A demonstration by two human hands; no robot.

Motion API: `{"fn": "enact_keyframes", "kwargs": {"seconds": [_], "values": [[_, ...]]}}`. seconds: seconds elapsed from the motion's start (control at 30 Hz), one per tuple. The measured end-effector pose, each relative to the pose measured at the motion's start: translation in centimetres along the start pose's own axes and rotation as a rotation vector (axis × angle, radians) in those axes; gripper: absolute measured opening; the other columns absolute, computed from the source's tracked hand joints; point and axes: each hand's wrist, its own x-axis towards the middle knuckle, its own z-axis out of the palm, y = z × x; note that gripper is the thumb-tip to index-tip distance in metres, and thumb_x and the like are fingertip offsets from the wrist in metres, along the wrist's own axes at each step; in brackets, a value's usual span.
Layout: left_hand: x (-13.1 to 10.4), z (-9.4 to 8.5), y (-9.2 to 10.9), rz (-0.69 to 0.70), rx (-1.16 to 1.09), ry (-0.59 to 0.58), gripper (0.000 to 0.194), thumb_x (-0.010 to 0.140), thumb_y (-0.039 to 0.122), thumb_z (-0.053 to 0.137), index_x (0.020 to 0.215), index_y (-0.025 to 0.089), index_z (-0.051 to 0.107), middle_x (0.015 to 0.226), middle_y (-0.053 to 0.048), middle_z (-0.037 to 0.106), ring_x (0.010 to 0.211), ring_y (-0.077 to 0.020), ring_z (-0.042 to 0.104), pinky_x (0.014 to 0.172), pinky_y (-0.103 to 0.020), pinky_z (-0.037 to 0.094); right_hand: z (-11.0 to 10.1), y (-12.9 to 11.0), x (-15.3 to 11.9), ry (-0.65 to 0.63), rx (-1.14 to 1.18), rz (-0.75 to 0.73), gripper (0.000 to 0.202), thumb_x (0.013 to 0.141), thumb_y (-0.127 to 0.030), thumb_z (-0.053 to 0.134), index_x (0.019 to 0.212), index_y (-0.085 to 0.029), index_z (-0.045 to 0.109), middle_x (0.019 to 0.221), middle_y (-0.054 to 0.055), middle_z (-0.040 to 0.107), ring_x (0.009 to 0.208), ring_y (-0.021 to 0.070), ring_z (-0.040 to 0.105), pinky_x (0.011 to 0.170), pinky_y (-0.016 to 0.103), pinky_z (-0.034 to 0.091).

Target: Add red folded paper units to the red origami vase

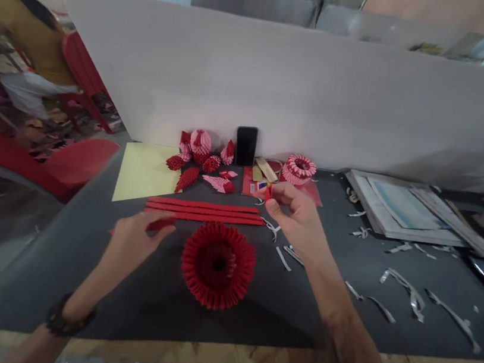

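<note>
In front of me on the dark tabletop stands a round red folded-paper bowl (219,251) with a pleated rim and a dark opening in its middle. My right hand (294,213) is raised beyond it to the right, pinching a small red folded-paper piece (268,192) between thumb and fingers. To the left of the bowl, my left hand (132,238) curls its fingers and thumb round red folded paper (160,223); its full shape is hidden by the hand. Just beyond both hands lie several long, thin red paper rows (206,206), side by side.
Behind are red and pink folded-paper shapes (201,143), a phone (246,146), a pink-red paper ring (299,169) and a yellow sheet (148,171). Paper scraps (404,288) and stacked boards (400,210) lie right. A white partition (281,91) rises behind. Another person (31,44) sits far left.
</note>
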Motion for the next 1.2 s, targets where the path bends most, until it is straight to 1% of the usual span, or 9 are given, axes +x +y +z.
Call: {"fn": "enact_keyframes", "kwargs": {"seconds": [0.07,0.13,0.2,0.3,0.43,0.6,0.77,0.97,1.2], "values": [[0.4,2.1,-1.4,0.0,-0.083,-0.116,0.033,0.085,0.044,0.067,0.111,0.025,0.074,0.103,-0.003,0.081,0.091,-0.0258,0.076,0.081,-0.035,0.058,1.2,1.3,0.3,-0.018,0.122,0.107,0.022,0.091,-0.039,0.069,0.105,-0.022,0.064,0.104,0.008,0.078,0.098,0.0209,0.074,0.093,0.041,0.055],[0.9,3.3,-1.3,-0.028,-0.224,-0.137,0.039,0.091,0.047,0.058,0.118,0.022,0.071,0.113,-0.007,0.078,0.098,-0.0265,0.075,0.086,-0.036,0.058,2.5,2.6,0.4,-0.073,0.245,0.208,0.026,0.087,-0.042,0.074,0.098,-0.023,0.059,0.097,0.008,0.078,0.093,0.0211,0.075,0.091,0.042,0.057],[1.6,3.4,0.1,-0.018,-0.337,-0.138,0.043,0.097,0.049,0.047,0.124,0.022,0.067,0.126,-0.008,0.073,0.109,-0.0244,0.072,0.095,-0.036,0.056,3.5,3.5,0.4,-0.109,0.299,0.245,0.027,0.086,-0.043,0.075,0.095,-0.023,0.059,0.096,0.007,0.078,0.093,0.0207,0.075,0.091,0.041,0.057],[3.1,2.7,3.4,0.048,-0.627,-0.321,0.044,0.096,0.049,0.052,0.127,0.022,0.064,0.134,-0.01,0.068,0.121,-0.0238,0.066,0.102,-0.038,0.053,4.2,4.2,0.3,-0.095,0.228,0.222,0.023,0.087,-0.04,0.074,0.098,-0.022,0.066,0.101,0.006,0.075,0.096,0.0182,0.072,0.091,0.036,0.054],[4.9,3.4,6.4,0.168,-0.559,-0.456,0.045,0.082,0.042,0.072,0.121,0.021,0.064,0.127,-0.011,0.07,0.113,-0.0246,0.068,0.098,-0.039,0.054,4.6,4.8,0.1,-0.007,0.142,0.279,0.026,0.084,-0.04,0.076,0.101,-0.021,0.07,0.09,0.003,0.074,0.079,0.016,0.067,0.074,0.03,0.052],[5.2,4.6,7.7,0.208,-0.414,-0.385,0.015,0.082,0.023,0.064,0.096,0.02,0.067,0.095,-0.005,0.077,0.088,-0.0208,0.072,0.081,-0.034,0.053,5.1,5.2,-0.1,0.011,0.152,0.361,0.029,0.083,-0.045,0.077,0.095,-0.019,0.069,0.083,0.005,0.075,0.077,0.019,0.07,0.061,0.027,0.046],[5.2,3.9,7.9,0.159,-0.372,-0.395,0.015,0.078,0.022,0.064,0.093,0.02,0.064,0.09,-0.004,0.076,0.088,-0.0209,0.072,0.08,-0.032,0.051,5.3,5.1,-0.2,-0.053,0.118,0.385,0.027,0.083,-0.042,0.077,0.095,-0.02,0.07,0.089,0.005,0.075,0.078,0.0172,0.069,0.066,0.028,0.049],[5.1,3.7,7.8,0.228,-0.392,-0.407,0.013,0.077,0.02,0.061,0.09,0.021,0.06,0.086,-0.001,0.073,0.079,-0.0169,0.069,0.074,-0.029,0.048,5.2,5.3,-0.4,-0.109,0.074,0.346,0.026,0.084,-0.043,0.076,0.097,-0.021,0.07,0.094,0.004,0.074,0.084,0.017,0.069,0.078,0.031,0.054],[4.9,4.1,8.2,0.29,-0.28,-0.311,0.005,0.077,0.019,0.058,0.08,0.022,0.055,0.069,0.005,0.063,0.06,-0.0123,0.053,0.064,-0.028,0.039,5.1,5.3,-0.5,-0.116,0.084,0.301,0.024,0.084,-0.042,0.077,0.096,-0.023,0.07,0.097,0.004,0.075,0.088,0.0194,0.069,0.084,0.035,0.055]]}}
